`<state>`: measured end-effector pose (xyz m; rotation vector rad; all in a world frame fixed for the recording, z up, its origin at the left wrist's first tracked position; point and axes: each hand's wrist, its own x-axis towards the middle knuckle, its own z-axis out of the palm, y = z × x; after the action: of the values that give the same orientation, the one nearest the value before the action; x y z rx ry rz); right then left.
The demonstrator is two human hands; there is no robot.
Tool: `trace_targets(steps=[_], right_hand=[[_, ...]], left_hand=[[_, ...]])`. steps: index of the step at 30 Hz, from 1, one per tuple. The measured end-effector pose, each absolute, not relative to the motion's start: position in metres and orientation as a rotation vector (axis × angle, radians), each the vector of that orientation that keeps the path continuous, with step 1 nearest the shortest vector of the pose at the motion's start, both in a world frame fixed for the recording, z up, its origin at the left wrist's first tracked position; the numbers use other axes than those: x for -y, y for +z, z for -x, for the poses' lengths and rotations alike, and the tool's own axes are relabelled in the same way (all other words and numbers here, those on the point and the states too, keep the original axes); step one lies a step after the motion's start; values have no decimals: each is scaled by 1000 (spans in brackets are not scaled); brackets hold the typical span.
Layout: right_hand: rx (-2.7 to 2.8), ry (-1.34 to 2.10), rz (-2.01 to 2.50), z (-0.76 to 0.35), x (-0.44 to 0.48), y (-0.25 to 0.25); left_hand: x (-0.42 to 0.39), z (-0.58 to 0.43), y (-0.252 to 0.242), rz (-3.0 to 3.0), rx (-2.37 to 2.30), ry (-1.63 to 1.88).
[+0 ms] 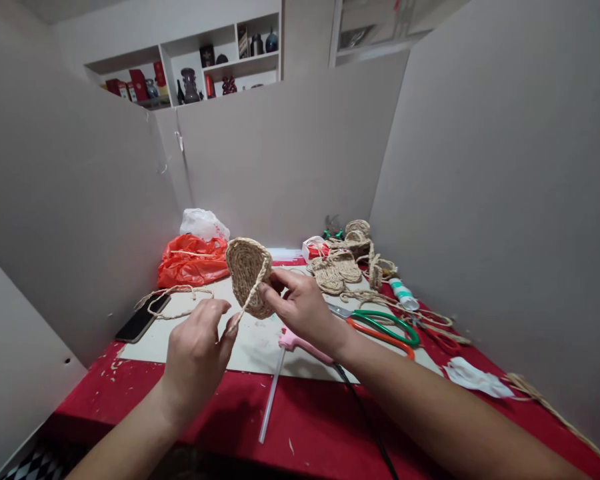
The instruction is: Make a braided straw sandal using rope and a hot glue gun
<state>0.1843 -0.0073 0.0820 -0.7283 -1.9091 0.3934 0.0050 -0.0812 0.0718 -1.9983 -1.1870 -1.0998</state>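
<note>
My right hand (300, 303) grips the edge of a coiled straw-rope sole (247, 270), an oblong piece held up above the table. From that edge a braided straw rope (253, 293) runs down to my left hand (197, 350), which pinches it between thumb and fingers. Below my hands a pink hot glue gun (300, 343) lies on a pale board (205, 340), with a clear glue stick (273, 397) sticking out of it toward me. Scissors (380, 327) with green and orange handles rest beneath my right forearm.
Several coiled straw pieces (335, 270) and loose rope lie at the back right, near a white-and-green tube (404, 294). An orange plastic bag (193, 260) and a phone (143, 320) are at the left. Grey panels (290, 160) surround the red-covered table (325, 427).
</note>
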Motion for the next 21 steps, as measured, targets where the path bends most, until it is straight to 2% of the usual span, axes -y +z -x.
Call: trace_targets(steps=[10,21], right_hand=[[1937,397,786,-184,2,79],[1943,485,799,-183,1,75]], left_hand=[[93,-9,70,1861,1081,-1082],[68,1,66,1873,1112,-912]])
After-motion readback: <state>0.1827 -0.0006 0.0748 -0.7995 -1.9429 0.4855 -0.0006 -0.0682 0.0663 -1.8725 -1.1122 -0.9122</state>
